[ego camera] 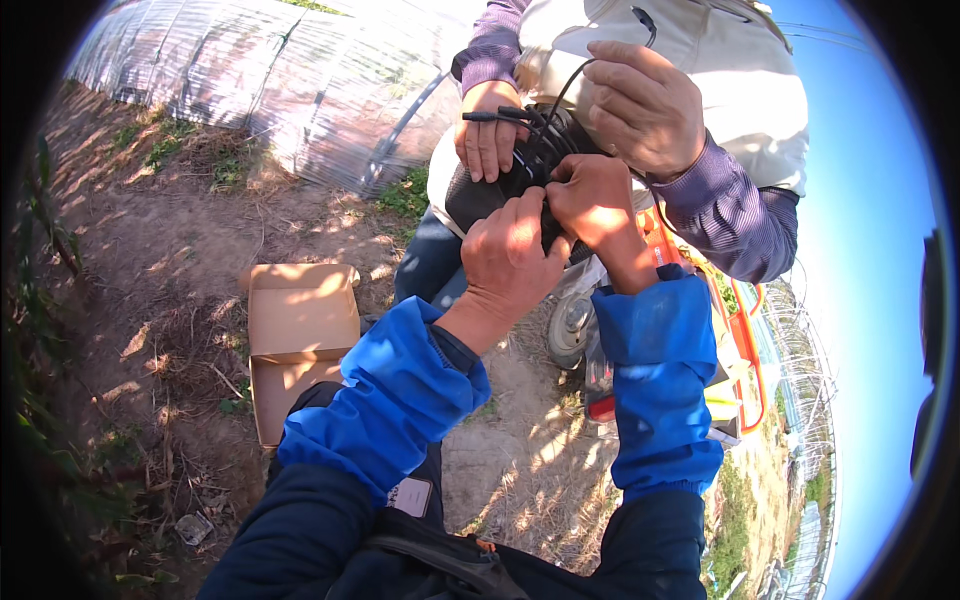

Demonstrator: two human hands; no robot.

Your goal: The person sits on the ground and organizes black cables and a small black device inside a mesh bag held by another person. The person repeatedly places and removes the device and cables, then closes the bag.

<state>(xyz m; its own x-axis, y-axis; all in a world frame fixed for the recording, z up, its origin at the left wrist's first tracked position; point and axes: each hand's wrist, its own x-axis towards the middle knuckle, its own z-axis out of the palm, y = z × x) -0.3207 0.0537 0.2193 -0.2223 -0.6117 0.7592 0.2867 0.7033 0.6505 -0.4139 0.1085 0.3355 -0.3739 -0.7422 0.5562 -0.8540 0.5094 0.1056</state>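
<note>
A black pouch [471, 201] rests against the front of a person in a white vest [742, 97]. My left hand [508, 246] grips its near edge, thumb and fingers drawn together. Close beside it, my right hand [595, 199] pinches dark material at the pouch's opening; the exact part is covered by my fingers. Several black cables [553, 139] with plugs bunch up at the top of the pouch. The co-worker's one hand [489, 135] lies over the pouch. Their other hand [646, 111], raised to the right, holds a black cable [571, 79] with a connector end.
An open cardboard box [304, 309] sits on the bare soil at left. Beyond my right forearm stands an orange-framed cart [752, 367] with things on it, near a wheel [572, 328]. Plastic sheeting [300, 82] rises behind. Leafy plants [45, 375] border the left side.
</note>
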